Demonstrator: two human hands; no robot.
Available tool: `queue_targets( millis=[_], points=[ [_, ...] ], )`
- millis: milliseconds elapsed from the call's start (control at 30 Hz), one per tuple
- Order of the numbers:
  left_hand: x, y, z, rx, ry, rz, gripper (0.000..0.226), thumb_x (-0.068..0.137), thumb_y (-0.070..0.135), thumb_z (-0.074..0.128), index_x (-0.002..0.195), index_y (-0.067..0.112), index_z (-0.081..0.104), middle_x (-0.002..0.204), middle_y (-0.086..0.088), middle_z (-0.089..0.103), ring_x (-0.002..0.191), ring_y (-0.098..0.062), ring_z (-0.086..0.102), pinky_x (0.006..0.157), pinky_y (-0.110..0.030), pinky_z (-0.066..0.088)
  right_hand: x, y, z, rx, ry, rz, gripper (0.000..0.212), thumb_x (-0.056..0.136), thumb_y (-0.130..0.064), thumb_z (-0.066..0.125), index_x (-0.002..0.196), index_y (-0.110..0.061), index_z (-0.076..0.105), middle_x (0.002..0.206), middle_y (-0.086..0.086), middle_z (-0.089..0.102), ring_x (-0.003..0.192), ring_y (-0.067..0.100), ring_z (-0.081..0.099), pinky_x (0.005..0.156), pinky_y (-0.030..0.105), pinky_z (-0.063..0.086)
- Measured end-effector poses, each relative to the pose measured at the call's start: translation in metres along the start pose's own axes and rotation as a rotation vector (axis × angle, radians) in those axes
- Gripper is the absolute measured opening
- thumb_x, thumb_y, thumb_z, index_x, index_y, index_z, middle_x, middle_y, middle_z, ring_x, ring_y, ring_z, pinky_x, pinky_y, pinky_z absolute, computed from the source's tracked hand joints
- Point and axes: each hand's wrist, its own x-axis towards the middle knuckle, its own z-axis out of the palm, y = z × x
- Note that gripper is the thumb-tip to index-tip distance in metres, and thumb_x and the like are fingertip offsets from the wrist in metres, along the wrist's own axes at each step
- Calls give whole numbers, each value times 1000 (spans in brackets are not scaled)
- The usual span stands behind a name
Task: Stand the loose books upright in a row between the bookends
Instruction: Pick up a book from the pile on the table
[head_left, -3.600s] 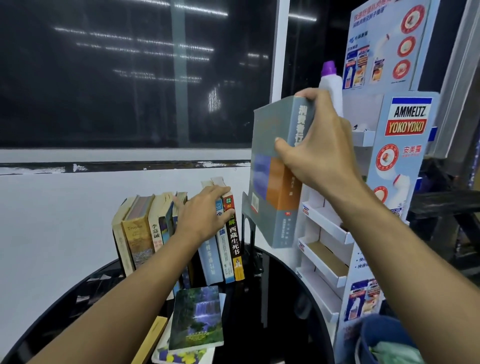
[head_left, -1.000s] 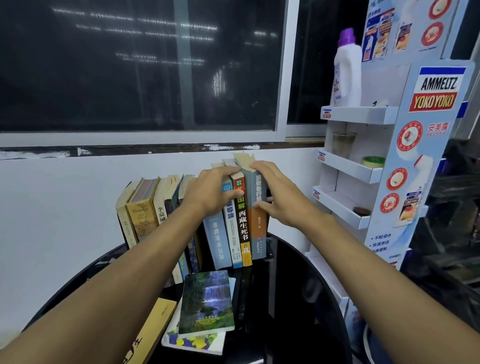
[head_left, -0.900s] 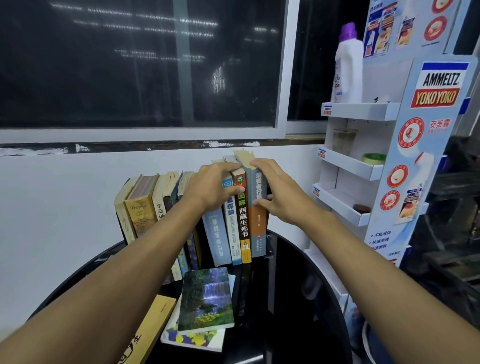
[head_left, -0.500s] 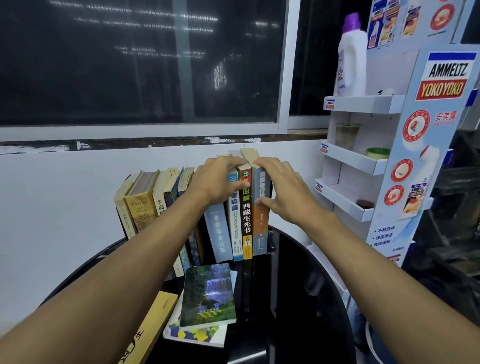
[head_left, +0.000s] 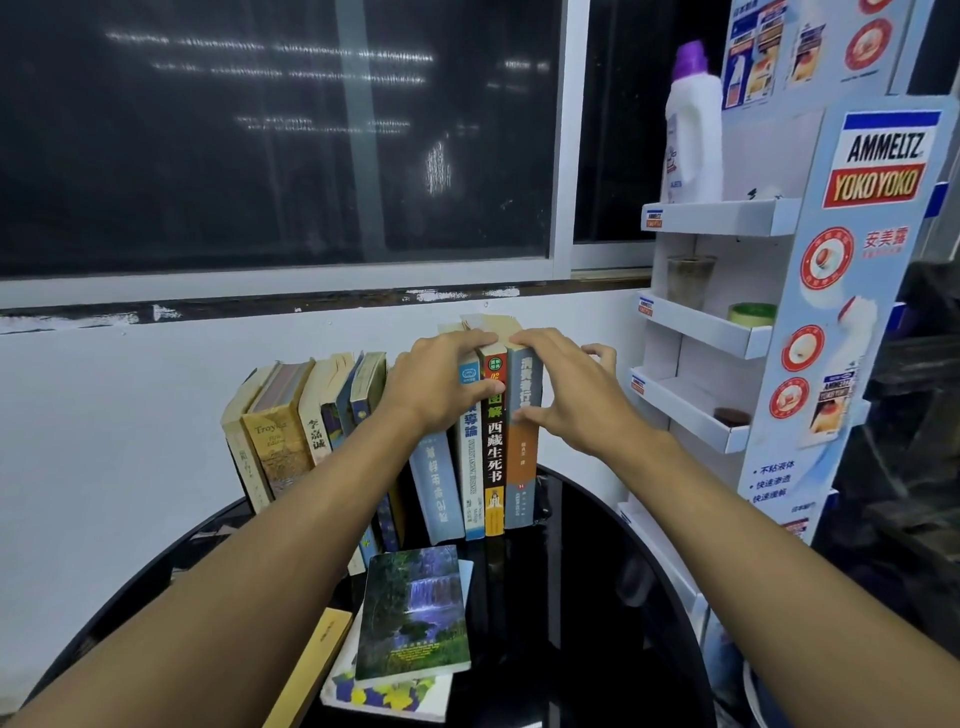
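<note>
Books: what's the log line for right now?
left hand grips upright row | right hand grips grey-orange book | waterfall book lies flat

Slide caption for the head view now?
Left hand grips the upright books, right hand pinches the grey-orange book at the row's end; loose books lie flat in front.

At the far edge of the round black glass counter (head_left: 597, 597), the left hand (head_left: 441, 387) grips the tops of the upright paperbacks (head_left: 492, 467); the right hand (head_left: 569, 400) pinches the adjoining grey-and-orange book (head_left: 522, 467).

The surface (head_left: 597, 597) is glossy black, mirror-smooth. Paperback books (head_left: 488, 457) have yellowed paper edges; right, a plastic bottle (head_left: 693, 135) on cardboard shelves (head_left: 717, 218).
</note>
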Motion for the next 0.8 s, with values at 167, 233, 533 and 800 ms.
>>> queue_targets(
  millis=[167,233,533,800],
  points=[
    [-1,4,0,16,-14,-4,64,88,42,74,147,32,49,135,2,64,117,-19,63,91,-43,58,-11,-5,-1,29,2,7,75,83,-36,82,142,-34,36,147,-13,41,131,6,37,116,42,15],
    [-2,4,-1,30,-16,-4,64,89,42,74,146,32,48,135,2,64,117,-19,63,91,-44,58,-13,-9,-2,31,-8,6,73,85,-32,80,143,-33,35,148,-12,41,133,7,37,116,42,14],
    [-5,9,-10,83,-48,-5,61,90,38,73,146,27,50,145,2,55,129,-20,54,103,-46,51,-21,-21,-4,26,-46,6,75,90,-26,72,149,-31,25,158,-10,27,143,9,29,115,46,10],
    [-33,4,-34,145,11,49,61,91,38,72,147,26,48,151,2,48,137,-18,46,112,-43,42,-44,-43,-6,64,42,15,82,93,-37,65,157,-30,15,165,-2,5,150,15,11,115,43,13]
  ],
)
